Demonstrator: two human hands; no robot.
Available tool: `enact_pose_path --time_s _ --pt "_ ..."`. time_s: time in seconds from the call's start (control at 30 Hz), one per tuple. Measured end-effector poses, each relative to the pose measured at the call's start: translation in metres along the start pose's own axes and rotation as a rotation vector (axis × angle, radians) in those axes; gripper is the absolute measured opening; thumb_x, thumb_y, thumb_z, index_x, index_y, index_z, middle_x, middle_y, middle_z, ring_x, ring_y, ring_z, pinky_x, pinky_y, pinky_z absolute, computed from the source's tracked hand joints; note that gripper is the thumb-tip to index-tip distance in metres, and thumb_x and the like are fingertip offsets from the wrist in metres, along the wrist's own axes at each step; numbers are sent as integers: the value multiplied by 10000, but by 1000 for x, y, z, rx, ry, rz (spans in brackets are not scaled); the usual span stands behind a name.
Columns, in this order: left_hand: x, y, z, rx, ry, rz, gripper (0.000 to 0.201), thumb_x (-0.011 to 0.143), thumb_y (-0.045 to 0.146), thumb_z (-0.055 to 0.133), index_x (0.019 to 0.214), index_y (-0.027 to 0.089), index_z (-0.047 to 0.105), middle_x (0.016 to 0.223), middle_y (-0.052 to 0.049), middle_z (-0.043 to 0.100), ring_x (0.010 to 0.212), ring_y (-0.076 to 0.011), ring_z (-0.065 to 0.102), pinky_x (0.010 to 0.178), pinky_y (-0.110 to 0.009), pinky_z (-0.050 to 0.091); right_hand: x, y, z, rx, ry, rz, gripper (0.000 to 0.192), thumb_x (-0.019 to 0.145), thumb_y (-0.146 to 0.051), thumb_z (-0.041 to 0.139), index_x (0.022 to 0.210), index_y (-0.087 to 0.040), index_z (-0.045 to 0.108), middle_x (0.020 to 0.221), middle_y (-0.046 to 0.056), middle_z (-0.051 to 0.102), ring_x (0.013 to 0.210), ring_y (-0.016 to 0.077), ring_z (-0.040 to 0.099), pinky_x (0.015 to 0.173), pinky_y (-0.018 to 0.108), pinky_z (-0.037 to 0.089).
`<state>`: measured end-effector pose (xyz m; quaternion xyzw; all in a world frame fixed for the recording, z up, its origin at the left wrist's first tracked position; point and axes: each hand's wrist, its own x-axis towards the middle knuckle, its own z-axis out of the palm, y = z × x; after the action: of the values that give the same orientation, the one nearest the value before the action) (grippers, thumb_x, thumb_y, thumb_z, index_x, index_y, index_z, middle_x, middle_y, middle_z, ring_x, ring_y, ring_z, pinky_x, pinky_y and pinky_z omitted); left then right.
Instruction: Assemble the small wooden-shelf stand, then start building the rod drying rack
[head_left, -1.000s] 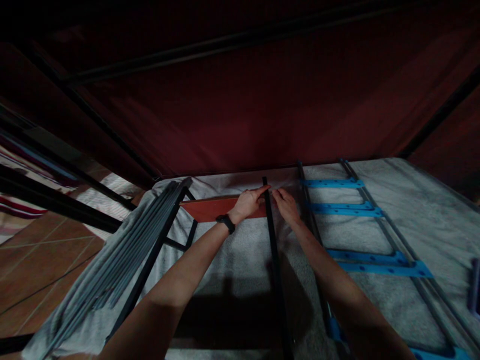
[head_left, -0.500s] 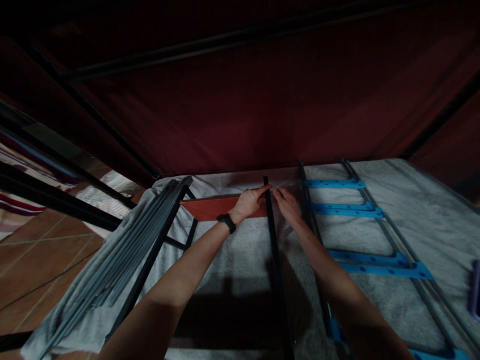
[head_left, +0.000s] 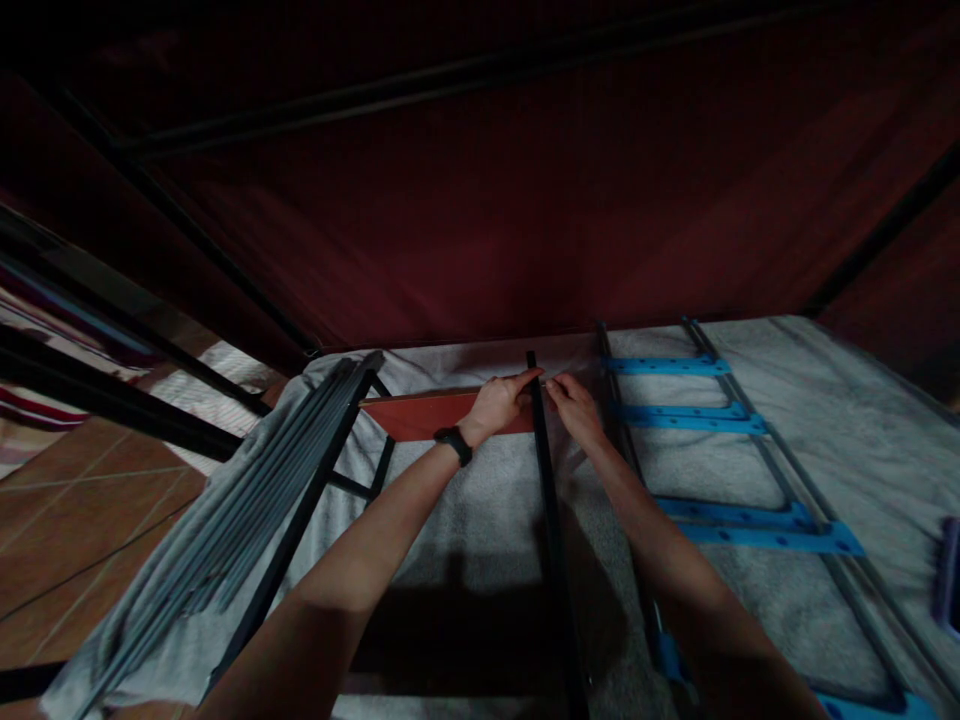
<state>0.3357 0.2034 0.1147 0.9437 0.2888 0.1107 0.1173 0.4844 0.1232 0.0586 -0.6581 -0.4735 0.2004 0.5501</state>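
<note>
My left hand [head_left: 496, 403], with a dark band on its wrist, is closed over the right end of a reddish-brown board [head_left: 416, 416]. Its index finger reaches across a black metal bar [head_left: 547, 480] near the bar's far end. On the other side of that bar, my right hand [head_left: 573, 404] pinches something small and thin against it; the fingers hide most of it. The board spans from this bar to a second black bar [head_left: 315, 490] on the left, which has a braced end piece.
Several grey tubes [head_left: 255, 500] lie in a bundle at left on a grey blanket [head_left: 480, 500]. Rails with blue crosspieces [head_left: 697, 420] lie to the right. Dark red fabric [head_left: 525, 220] with black framing rises behind. A purple-edged object [head_left: 949, 580] sits at the right edge.
</note>
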Motion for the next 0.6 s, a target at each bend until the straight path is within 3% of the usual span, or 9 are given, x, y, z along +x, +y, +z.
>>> enact_pose_path --time_s 0.2,0.37,0.6 --pt "-1 3 -2 10 1 -4 555 903 200 549 1444 259 439 1184 -58 699 1020 -206 673 935 -328 494 0 -1 4 -37 27 41 369 911 -536 390 851 -234 593 837 43 640 828 200 586 798 321 436" --pt "-1 4 -4 29 -5 -10 563 902 201 550 1450 260 433 1155 -61 708 1007 -210 675 935 -335 491 -3 3 6 90 9 51 313 891 -510 449 1004 -252 586 915 23 656 847 190 615 753 312 461" --pt "-1 4 -3 22 1 -9 535 908 203 539 1434 257 455 1182 -56 701 997 -209 678 942 -332 483 0 -5 3 -24 -9 22 268 899 -457 425 826 -241 565 735 -7 594 694 168 550 687 290 420"
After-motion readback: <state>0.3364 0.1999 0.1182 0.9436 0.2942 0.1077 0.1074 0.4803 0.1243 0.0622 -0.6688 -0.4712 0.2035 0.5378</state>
